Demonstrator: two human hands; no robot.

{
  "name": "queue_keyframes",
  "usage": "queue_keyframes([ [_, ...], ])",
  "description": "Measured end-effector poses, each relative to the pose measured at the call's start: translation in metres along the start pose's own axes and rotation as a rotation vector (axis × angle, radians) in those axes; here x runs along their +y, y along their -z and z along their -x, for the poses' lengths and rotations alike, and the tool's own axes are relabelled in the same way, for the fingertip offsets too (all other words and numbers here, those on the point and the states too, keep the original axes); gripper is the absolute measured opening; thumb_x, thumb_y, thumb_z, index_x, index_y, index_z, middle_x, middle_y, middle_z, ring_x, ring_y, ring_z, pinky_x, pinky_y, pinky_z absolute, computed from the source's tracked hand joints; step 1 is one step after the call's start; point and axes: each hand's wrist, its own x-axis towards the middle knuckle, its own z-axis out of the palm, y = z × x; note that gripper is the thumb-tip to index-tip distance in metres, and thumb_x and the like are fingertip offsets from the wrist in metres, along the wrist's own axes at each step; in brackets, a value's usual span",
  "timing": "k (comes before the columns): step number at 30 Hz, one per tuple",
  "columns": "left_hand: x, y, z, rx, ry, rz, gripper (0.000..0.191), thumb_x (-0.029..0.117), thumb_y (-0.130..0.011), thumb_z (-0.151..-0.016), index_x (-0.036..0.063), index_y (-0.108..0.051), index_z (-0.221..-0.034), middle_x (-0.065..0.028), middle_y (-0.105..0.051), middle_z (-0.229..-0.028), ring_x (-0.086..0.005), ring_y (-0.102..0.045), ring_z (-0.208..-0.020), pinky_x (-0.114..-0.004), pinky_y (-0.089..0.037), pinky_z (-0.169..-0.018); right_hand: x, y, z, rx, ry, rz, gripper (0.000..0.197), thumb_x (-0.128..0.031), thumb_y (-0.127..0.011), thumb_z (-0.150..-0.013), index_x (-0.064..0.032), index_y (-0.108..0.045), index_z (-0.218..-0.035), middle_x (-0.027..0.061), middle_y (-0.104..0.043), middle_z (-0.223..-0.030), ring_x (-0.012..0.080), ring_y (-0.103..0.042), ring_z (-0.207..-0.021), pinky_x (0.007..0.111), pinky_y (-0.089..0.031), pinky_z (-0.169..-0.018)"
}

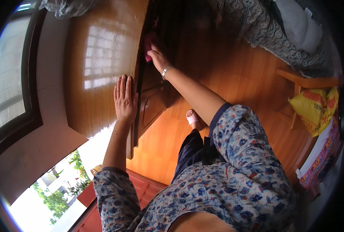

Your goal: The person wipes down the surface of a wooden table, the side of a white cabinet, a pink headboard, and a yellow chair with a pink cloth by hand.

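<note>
My left hand [125,101] lies flat, palm down, on the glossy wooden top of a cabinet [93,110], close to its front edge, with nothing in it. Farther along the same edge, my right hand [158,58] holds a dark pink cloth [148,47] against the cabinet's dark front side. Its fingers are partly hidden by the cloth and shadow. A metal bracelet [166,72] circles the right wrist. Below my hands, a carved wooden door panel [153,107] shows on the cabinet's front.
A clear plastic bag [64,7] sits at the cabinet top's far end. To the right stand a wooden chair or stool [308,78] with a yellow bag [312,108], and a patterned cover [267,37] with a pillow [299,26]. A window [6,72] is at left.
</note>
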Motion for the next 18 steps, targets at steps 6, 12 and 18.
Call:
queue_keyframes([
  [6,0.032,0.016,-0.011,0.007,-0.036,0.069,0.057,0.022,-0.05,-0.095,0.011,-0.038,-0.149,-0.0121,-0.033,-0.156,-0.0304,-0.025,-0.147,-0.045,-0.018,-0.12,0.047,-0.047,0.084,0.221,0.137,0.017,0.051,-0.004,-0.049,-0.093,-0.0017,-0.041,-0.143,0.0192,-0.044,-0.145,0.0319,-0.04,-0.135,0.038,-0.031,-0.113],
  [12,0.022,0.012,-0.025,0.025,-0.053,0.075,0.054,0.024,-0.046,-0.098,0.0072,-0.039,-0.148,-0.015,-0.033,-0.155,-0.0332,-0.027,-0.145,-0.045,-0.019,-0.119,0.079,-0.087,0.279,-0.287,-0.382,-0.075,0.054,0.001,-0.055,-0.087,-0.0028,-0.041,-0.139,0.0237,-0.046,-0.137,0.0371,-0.045,-0.129,0.041,-0.036,-0.109],
  [18,0.023,0.0,-0.027,0.037,-0.068,0.096,0.052,0.025,-0.046,-0.099,0.0066,-0.04,-0.147,-0.0155,-0.035,-0.155,-0.0327,-0.028,-0.145,-0.045,-0.02,-0.119,0.107,-0.061,0.259,0.09,-0.073,-0.154,0.049,-0.003,-0.056,-0.091,-0.0043,-0.043,-0.137,0.0159,-0.052,-0.132,0.029,-0.051,-0.122,0.037,-0.04,-0.104],
])
